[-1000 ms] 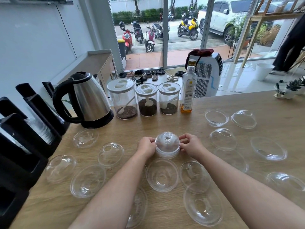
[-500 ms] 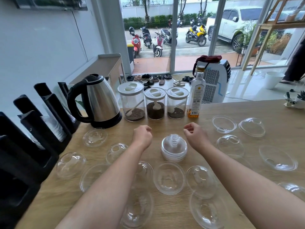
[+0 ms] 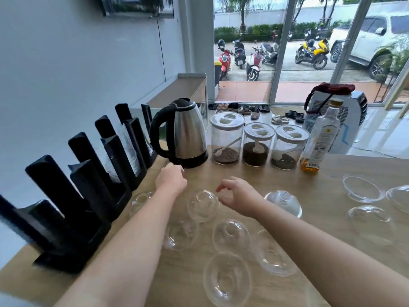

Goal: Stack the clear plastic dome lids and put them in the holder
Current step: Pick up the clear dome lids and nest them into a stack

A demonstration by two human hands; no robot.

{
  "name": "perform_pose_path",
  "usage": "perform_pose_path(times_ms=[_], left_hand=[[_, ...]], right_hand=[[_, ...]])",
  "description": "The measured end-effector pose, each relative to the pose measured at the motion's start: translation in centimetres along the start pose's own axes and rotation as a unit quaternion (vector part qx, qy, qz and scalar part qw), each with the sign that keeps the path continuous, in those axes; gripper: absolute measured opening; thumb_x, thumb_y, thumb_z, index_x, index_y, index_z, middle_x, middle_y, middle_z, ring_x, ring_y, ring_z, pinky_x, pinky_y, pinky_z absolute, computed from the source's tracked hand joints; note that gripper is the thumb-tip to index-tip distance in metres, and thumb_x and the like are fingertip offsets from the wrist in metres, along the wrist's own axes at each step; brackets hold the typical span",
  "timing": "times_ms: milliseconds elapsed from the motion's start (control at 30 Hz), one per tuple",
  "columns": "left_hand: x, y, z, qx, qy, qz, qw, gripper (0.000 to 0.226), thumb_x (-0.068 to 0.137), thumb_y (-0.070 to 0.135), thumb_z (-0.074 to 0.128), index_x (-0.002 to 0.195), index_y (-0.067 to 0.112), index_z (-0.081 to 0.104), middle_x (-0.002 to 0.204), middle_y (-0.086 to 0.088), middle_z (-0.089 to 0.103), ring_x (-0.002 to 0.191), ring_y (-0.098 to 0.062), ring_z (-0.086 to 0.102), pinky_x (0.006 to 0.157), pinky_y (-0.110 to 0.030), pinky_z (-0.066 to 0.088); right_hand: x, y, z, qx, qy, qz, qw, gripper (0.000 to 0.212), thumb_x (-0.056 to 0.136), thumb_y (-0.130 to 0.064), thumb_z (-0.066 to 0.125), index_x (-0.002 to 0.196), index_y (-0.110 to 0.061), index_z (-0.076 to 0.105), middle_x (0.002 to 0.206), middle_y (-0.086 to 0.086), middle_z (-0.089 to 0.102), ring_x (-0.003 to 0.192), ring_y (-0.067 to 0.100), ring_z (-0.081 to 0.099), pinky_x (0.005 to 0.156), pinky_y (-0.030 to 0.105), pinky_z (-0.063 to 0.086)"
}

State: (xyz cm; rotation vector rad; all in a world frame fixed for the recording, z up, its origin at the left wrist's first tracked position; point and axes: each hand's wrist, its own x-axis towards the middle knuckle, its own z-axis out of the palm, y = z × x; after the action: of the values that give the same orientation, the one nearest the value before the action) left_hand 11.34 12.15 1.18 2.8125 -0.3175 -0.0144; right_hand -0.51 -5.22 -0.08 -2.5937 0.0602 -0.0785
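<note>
Several clear dome lids lie scattered on the wooden table (image 3: 332, 169). A nested stack of dome lids (image 3: 284, 202) stands alone to the right of my hands, with neither hand on it. My left hand (image 3: 171, 180) hangs knuckles-up just in front of the kettle, its fingertips hidden, and I cannot see whether it holds anything. My right hand (image 3: 236, 196) hovers with loosely curled fingers beside a single dome lid (image 3: 202, 204), holding nothing. The black slotted holder (image 3: 88, 196) runs along the left wall, with clear stacks in its far slots.
A steel kettle (image 3: 188, 134), three lidded jars (image 3: 257, 144) and a bottle (image 3: 318, 140) line the table's back edge. More loose lids (image 3: 363, 189) sit at the right and near my forearms.
Both hands let go of the stack and moved left toward the kettle and the lids there. My view swung left and down, bringing the holder closer.
</note>
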Motion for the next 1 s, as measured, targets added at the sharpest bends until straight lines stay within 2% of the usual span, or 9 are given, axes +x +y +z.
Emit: perform_pose_path(times_ms=[200, 367, 500, 667, 767, 833, 900, 933, 1000], left_hand=[[0.3, -3.5, 1.9, 0.093, -0.023, 0.032, 0.995, 0.034, 0.089, 0.019, 0.052, 0.122, 0.022, 0.059, 0.127, -0.004, 0.05, 0.122, -0.024, 0.045, 0.097, -0.036, 0.043], [0.5, -4.6, 2.9, 0.081, 0.004, 0.057, 0.995, 0.028, 0.089, 0.009, 0.047, 0.108, 0.018, 0.066, 0.117, -0.005, 0.055, 0.113, -0.025, 0.049, 0.092, -0.036, 0.044], [0.6, -5.0, 3.1, -0.002, 0.037, 0.049, 0.998, 0.025, 0.088, 0.004, 0.043, 0.093, 0.012, 0.067, 0.105, -0.009, 0.057, 0.104, -0.029, 0.054, 0.086, -0.036, 0.045], [0.7, -4.2, 2.2, -0.108, 0.065, 0.048, 0.991, 0.022, 0.091, 0.006, 0.04, 0.094, 0.009, 0.061, 0.102, -0.008, 0.056, 0.097, -0.029, 0.055, 0.082, -0.037, 0.046], [0.2, -2.7, 1.1, -0.186, 0.112, 0.038, 0.975, 0.019, 0.093, 0.007, 0.041, 0.099, 0.008, 0.059, 0.101, -0.005, 0.058, 0.094, -0.023, 0.053, 0.077, -0.029, 0.039], [-0.3, -1.3, 0.1, -0.251, 0.127, 0.018, 0.96, 0.019, 0.094, 0.009, 0.042, 0.106, 0.01, 0.058, 0.098, -0.001, 0.059, 0.089, -0.018, 0.052, 0.076, -0.025, 0.037], [-0.5, 0.2, -0.4, -0.333, 0.107, -0.017, 0.937, 0.018, 0.095, 0.011, 0.042, 0.108, 0.012, 0.055, 0.088, 0.002, 0.06, 0.076, -0.014, 0.052, 0.065, -0.02, 0.04], [-0.4, 0.9, -0.5, -0.382, 0.089, -0.036, 0.919, 0.019, 0.096, 0.01, 0.042, 0.109, 0.011, 0.054, 0.081, 0.003, 0.058, 0.071, -0.012, 0.051, 0.06, -0.018, 0.041], [0.0, 2.4, -0.1, -0.473, 0.051, -0.074, 0.876, 0.022, 0.095, 0.009, 0.041, 0.113, 0.007, 0.055, 0.074, 0.004, 0.056, 0.068, -0.011, 0.05, 0.063, -0.024, 0.042]], right_hand=[[1.5, -0.8, 3.1, -0.067, -0.068, -0.012, 0.995, 0.039, 0.085, -0.035, 0.061, 0.123, -0.031, 0.055, 0.134, -0.002, 0.046, 0.124, 0.021, 0.04, 0.105, 0.034, 0.037], [2.4, -0.8, 4.2, -0.089, -0.085, -0.006, 0.992, 0.033, 0.088, -0.038, 0.056, 0.12, -0.031, 0.054, 0.146, 0.001, 0.035, 0.131, 0.026, 0.034, 0.107, 0.04, 0.037], [2.7, -0.7, 4.6, -0.064, -0.087, 0.0, 0.994, 0.025, 0.087, -0.035, 0.058, 0.111, -0.027, 0.056, 0.149, 0.001, 0.033, 0.134, 0.026, 0.031, 0.107, 0.039, 0.036], [2.9, -0.6, 3.3, -0.045, -0.055, 0.003, 0.997, 0.022, 0.086, -0.035, 0.06, 0.102, -0.02, 0.055, 0.154, 0.005, 0.027, 0.139, 0.028, 0.027, 0.111, 0.036, 0.027], [2.7, -0.5, 1.5, -0.03, -0.026, 0.009, 0.999, 0.017, 0.085, -0.035, 0.062, 0.092, -0.024, 0.051, 0.154, 0.006, 0.026, 0.14, 0.028, 0.028, 0.113, 0.036, 0.026], [2.4, -0.2, 0.0, -0.025, -0.002, 0.017, 1.0, 0.017, 0.085, -0.036, 0.062, 0.089, -0.026, 0.049, 0.155, 0.006, 0.026, 0.14, 0.028, 0.028, 0.113, 0.036, 0.025], [1.9, 0.4, -1.5, -0.016, 0.024, 0.026, 0.999, 0.018, 0.085, -0.036, 0.062, 0.088, -0.025, 0.049, 0.155, 0.006, 0.025, 0.14, 0.028, 0.028, 0.113, 0.035, 0.024], [1.6, 0.7, -2.2, -0.013, 0.033, 0.031, 0.999, 0.018, 0.085, -0.037, 0.062, 0.088, -0.025, 0.05, 0.155, 0.005, 0.026, 0.14, 0.027, 0.029, 0.112, 0.034, 0.024], [0.8, 1.4, -3.7, -0.009, 0.049, 0.04, 0.998, 0.018, 0.084, -0.038, 0.063, 0.086, -0.024, 0.051, 0.154, 0.004, 0.028, 0.138, 0.025, 0.032, 0.111, 0.034, 0.027]])
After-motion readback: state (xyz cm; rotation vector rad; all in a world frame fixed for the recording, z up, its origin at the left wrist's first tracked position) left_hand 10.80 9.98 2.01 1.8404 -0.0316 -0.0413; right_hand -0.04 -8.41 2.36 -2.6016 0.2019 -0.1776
